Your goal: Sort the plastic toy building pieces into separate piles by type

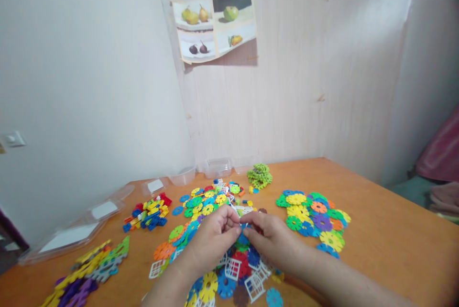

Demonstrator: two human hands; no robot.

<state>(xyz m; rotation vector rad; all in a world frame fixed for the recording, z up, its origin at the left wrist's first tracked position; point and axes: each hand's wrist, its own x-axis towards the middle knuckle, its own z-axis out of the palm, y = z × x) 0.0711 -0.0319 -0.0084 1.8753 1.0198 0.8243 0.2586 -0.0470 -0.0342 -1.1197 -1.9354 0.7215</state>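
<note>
A small white plastic lattice piece (243,223) sits pinched between both hands over the middle of the orange-brown wooden tabletop (387,235), though fingers hide most of it. The left hand (211,240) has its grip pressed together on the piece's left end, thumb against fingertips; the right hand (272,237) pinches the right end the same way, and the two hands' fingertips nearly touch. Directly beneath them lies a heap of flat, flower-shaped plastic discs in red, blue, yellow and green (229,276), with white window-like grids (233,268) mixed in. To the right lies a cluster of larger multicoloured discs (315,218). To the left are small red, yellow and blue bricks (148,211), and clear plastic lids (71,235) at the tabletop's far left edge.
</note>
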